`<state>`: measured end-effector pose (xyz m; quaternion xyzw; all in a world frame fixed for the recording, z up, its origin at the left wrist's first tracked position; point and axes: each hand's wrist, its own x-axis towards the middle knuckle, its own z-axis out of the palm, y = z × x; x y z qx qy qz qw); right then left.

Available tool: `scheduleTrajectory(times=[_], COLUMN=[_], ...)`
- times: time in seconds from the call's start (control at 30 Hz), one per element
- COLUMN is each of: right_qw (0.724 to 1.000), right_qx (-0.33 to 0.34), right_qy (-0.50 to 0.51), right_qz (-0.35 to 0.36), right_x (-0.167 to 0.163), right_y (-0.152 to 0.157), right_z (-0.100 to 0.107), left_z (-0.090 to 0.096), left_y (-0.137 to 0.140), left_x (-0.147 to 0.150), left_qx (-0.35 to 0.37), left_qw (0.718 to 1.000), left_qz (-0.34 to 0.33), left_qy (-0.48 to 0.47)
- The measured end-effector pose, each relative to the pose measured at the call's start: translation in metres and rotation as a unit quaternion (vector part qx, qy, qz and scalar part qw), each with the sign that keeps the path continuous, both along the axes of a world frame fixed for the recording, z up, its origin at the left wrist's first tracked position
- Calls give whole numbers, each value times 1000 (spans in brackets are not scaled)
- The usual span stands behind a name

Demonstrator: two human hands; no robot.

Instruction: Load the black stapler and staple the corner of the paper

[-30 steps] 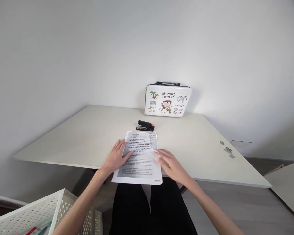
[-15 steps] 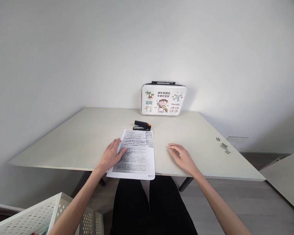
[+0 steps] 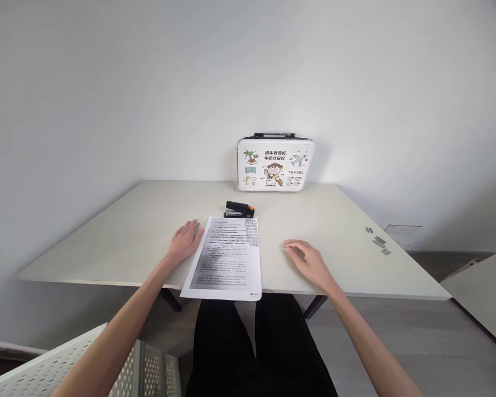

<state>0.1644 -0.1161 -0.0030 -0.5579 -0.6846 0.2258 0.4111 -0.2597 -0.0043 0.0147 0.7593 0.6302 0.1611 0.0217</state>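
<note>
Printed paper (image 3: 229, 259) lies on the table, its lower end jutting past the front edge. Whether it is one sheet or a stack I cannot tell. Just behind its top edge sits a black stapler (image 3: 239, 210) with an orange part at its right end. My left hand (image 3: 184, 241) rests flat on the tabletop beside the paper's left edge, fingers stretched and holding nothing. To the right of the paper, my right hand (image 3: 307, 262) lies on the table with loosely curved fingers, thumb apart, and nothing in it.
A white case (image 3: 275, 165) with cartoon prints stands at the back of the table (image 3: 119, 237) against the wall. Several strips of staples (image 3: 379, 241) lie near the right edge. A white perforated basket (image 3: 53, 358) stands on the floor at lower left.
My left hand has moved left off the paper onto the tabletop. My right hand has stayed about where it was, and the paper and stapler have not moved on the table.
</note>
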Motion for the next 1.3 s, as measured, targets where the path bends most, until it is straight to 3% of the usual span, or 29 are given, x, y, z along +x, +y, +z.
scheduleTrajectory(times=[1.3], right_qw=[1000], right_qx=[8], right_qy=[-1], right_qz=[7], right_x=[2], right_y=[5], right_z=[-2], left_z=[-9], left_y=[7], left_x=[-9], left_qx=[24], left_qw=[999], left_qz=[-12], left_qy=[45])
